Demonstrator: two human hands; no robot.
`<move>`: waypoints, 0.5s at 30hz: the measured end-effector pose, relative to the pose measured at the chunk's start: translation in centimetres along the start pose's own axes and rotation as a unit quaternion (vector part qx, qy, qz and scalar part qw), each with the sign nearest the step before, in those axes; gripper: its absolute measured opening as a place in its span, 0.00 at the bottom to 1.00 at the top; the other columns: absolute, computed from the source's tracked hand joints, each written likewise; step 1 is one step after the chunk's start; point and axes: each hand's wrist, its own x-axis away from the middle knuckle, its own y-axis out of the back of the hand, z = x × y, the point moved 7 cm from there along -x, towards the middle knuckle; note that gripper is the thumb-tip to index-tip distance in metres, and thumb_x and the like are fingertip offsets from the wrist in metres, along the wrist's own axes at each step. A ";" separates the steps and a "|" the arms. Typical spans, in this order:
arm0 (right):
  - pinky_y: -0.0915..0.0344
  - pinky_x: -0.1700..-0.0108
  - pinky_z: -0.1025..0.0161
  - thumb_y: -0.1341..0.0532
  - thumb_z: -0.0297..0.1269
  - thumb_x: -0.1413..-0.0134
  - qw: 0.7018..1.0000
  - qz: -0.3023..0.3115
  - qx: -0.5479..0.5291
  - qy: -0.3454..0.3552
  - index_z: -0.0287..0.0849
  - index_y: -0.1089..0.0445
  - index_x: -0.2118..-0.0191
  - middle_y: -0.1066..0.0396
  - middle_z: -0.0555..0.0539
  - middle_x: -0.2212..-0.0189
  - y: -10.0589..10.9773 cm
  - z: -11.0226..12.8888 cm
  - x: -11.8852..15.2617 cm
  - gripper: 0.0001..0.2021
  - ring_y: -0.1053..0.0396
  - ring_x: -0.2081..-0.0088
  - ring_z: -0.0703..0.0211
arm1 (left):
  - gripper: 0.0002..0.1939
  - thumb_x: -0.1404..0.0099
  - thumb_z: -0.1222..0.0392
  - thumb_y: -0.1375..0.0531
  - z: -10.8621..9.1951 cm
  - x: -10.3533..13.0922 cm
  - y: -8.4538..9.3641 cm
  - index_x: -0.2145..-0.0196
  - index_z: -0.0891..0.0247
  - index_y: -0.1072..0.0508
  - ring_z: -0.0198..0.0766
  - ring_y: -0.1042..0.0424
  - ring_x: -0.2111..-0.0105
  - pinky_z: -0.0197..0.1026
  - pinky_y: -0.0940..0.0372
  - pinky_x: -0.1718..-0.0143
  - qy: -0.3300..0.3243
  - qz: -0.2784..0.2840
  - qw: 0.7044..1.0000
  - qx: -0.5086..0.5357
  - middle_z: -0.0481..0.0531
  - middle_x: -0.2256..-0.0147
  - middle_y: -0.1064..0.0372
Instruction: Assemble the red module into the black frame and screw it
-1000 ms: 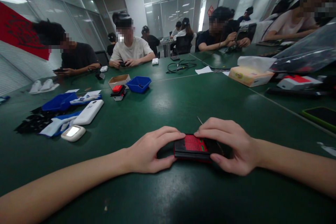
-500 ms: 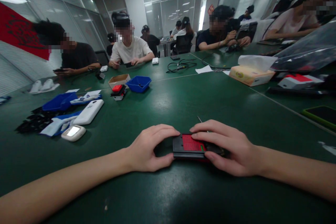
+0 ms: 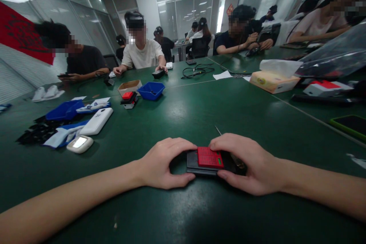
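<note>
Flat, rectangular black case (image 3: 192,164), seemingly hard plastic, steadied under a thin, rectangular red panel (image 3: 208,157)

Largest, a broad, faintly shiny dark-green tabletop (image 3: 177,215); probably smooth, offering little grip.

Next, two bare hands facing each other. Left hand (image 3: 166,164) curved into a C, pinching the left end of the black case, fingertips at the far edge, thumb at the near. Right hand (image 3: 254,166) arched, a fingertip at the panel's far edge, thumb against the case's near side; other fingers partly hidden.

Between them, flat on the tabletop, the black case: likely light, stiff, a little slippery. Best held along its long sides, near the corners, without hard squeezing.

On top of it, the red panel, finely marked, with a small green patch (image 3: 219,161). Seated or loose, impossible to tell. Apparently rigid, perhaps easily scratched; better taken by opposite edges than pressed mid-face.

Slimmest, a thin metal shaft (image 3: 218,130), poking out beyond the right hand; best kept off the red face.
</note>
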 end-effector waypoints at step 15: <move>0.29 0.49 0.54 0.37 0.44 0.36 0.998 0.046 0.023 -0.028 0.40 0.36 0.41 0.24 0.37 0.51 -0.8 -0.8 0.1 0.22 0.25 0.52 0.49 | 0.22 0.35 0.57 0.35 -0.7 0.1 0.5 0.45 0.61 0.31 0.49 0.23 0.49 0.50 0.27 0.48 -0.035 -0.038 0.997 -0.052 0.64 0.48 0.25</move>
